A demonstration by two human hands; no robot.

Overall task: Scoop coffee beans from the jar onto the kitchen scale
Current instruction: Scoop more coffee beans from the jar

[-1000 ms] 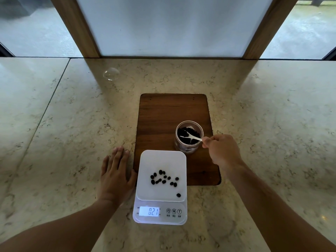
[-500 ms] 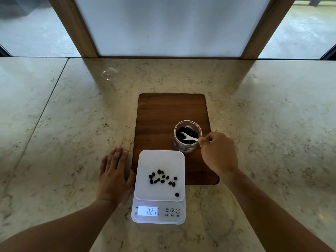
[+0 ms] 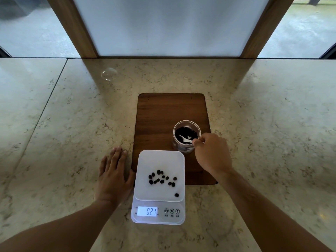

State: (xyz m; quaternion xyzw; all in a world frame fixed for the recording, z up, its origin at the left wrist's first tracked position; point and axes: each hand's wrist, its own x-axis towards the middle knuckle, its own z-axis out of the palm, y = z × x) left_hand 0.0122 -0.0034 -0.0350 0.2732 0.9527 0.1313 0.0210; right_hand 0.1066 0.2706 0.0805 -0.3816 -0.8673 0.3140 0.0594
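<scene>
A clear glass jar (image 3: 187, 124) of dark coffee beans stands upright on a wooden board (image 3: 169, 111). My right hand (image 3: 211, 153) pinches the handle of a small white spoon (image 3: 184, 139), whose bowl is down inside the jar among the beans. In front of the board sits a white kitchen scale (image 3: 145, 160) with several loose coffee beans (image 3: 161, 178) on its platform; its display reads 0.21. My left hand (image 3: 113, 176) lies flat and open on the counter, just left of the scale.
The marble counter (image 3: 63, 133) stretches wide on both sides. A small clear dome-shaped object (image 3: 108, 74) rests at the back left. Wooden frame posts (image 3: 72, 28) and a frosted pane stand behind the counter's far edge.
My right hand has shifted slightly toward the jar and the spoon sits a little deeper among the beans. The left hand, scale and its reading are unchanged.
</scene>
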